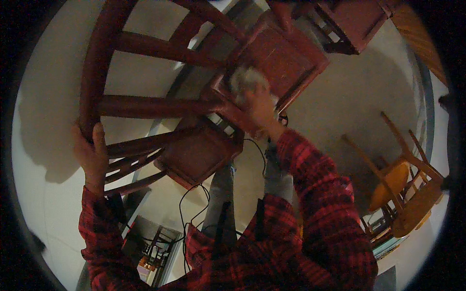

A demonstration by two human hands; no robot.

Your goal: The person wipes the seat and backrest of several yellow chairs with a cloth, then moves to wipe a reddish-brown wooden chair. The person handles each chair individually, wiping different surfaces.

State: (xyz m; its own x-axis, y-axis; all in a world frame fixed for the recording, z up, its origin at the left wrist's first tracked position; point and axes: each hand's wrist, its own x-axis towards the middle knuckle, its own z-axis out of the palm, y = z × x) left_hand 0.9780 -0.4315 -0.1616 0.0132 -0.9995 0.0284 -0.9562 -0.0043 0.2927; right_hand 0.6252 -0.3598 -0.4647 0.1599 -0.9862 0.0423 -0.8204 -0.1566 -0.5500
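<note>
My left hand (91,152) is closed around the end of the thick top rail (96,72) of a dark red wooden chair, at the left. My right hand (258,105) is blurred and presses a pale, crumpled cloth (247,82) on the near corner of the red chair seat (280,58). The chair's back, with its slats, stretches from the top rail towards the seat. Part of the cloth lies hidden under my fingers.
A second red chair seat (198,152) is just below the first, and another red chair (360,22) is at the top right. Wooden chairs (391,185) are stacked at the right. Black cords (181,207) hang near my legs. A pale wall (47,109) is at the left.
</note>
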